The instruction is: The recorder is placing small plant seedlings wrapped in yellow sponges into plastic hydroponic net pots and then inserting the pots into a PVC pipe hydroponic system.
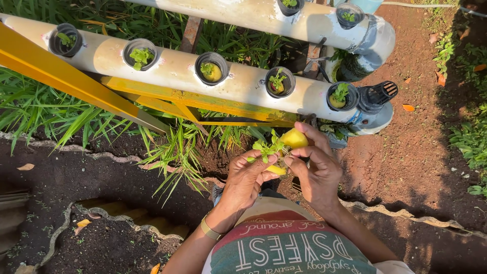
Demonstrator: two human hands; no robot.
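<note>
Hands (247, 178) (315, 170) pinch yellow sponge seedling (278, 147) (near white pipe (177, 68))

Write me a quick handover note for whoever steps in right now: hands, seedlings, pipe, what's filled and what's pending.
Left hand: fingers pinch the lower yellow sponge piece and the seedling.
Right hand: holds the upper yellow sponge cube, thumb and fingers closed on it.
Both hands sit together just below the front white pipe.
Done: all five black cups visible in the front pipe carry green seedlings, including the end cup beside the black cap.
Left: the held seedling is not yet in any cup. The rear pipe shows two planted cups; the rest is out of view.
</note>
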